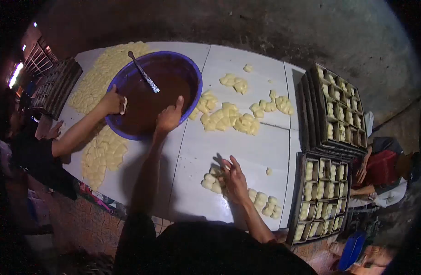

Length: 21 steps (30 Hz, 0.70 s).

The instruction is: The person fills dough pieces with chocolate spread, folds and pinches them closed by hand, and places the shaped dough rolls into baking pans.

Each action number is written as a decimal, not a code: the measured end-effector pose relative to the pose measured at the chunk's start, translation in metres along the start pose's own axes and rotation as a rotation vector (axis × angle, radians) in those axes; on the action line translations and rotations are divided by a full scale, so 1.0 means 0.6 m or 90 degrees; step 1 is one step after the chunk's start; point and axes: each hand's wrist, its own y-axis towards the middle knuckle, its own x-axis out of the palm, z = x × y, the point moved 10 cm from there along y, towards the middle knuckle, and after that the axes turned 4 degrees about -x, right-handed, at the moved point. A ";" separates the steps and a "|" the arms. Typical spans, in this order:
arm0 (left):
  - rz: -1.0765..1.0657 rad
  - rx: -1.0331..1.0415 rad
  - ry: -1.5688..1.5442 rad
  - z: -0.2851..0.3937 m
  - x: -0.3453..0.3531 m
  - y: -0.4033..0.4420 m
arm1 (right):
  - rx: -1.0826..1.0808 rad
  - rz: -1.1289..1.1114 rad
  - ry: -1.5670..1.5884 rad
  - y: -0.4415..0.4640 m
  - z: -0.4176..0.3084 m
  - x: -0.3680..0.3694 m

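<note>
My left hand is over a blue basin of brown filling. Its thumb points away from the fingers; the fingertips are partly hidden, and I see nothing held. A utensil with a shiny end leans on the basin's far rim. On the white tabletop, my right hand has its fingers apart beside a small cluster of pale dough balls. More shaped dough pieces lie just right of that wrist. Another person's hand holds a pale piece at the basin's left rim.
Flattened dough pieces cover the table's left side, and more dough lies in the middle. At the right edge stand stacked divided baking tins and another filled tin set. A seated person is beyond them.
</note>
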 end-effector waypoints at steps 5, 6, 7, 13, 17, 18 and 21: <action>0.002 -0.056 -0.601 0.027 0.081 -0.204 | 0.054 0.064 0.135 0.012 0.033 0.003; -0.221 -0.103 -0.709 0.037 0.150 -0.239 | 0.074 0.057 0.139 0.008 0.042 0.003; -0.339 -0.167 -0.825 0.057 0.185 -0.288 | 0.093 0.048 0.143 0.002 0.054 0.001; -0.175 -0.211 -0.795 0.041 0.221 -0.384 | -0.044 0.136 -0.390 -0.057 -0.024 -0.007; -0.191 0.015 -0.617 0.059 0.217 -0.405 | -0.360 -0.038 -0.736 -0.116 -0.103 0.064; -0.208 0.038 -0.611 0.060 0.225 -0.411 | -0.363 -0.036 -0.699 -0.128 -0.115 0.064; -0.208 0.102 -0.561 0.077 0.217 -0.439 | -0.336 -0.042 -0.645 -0.144 -0.113 0.039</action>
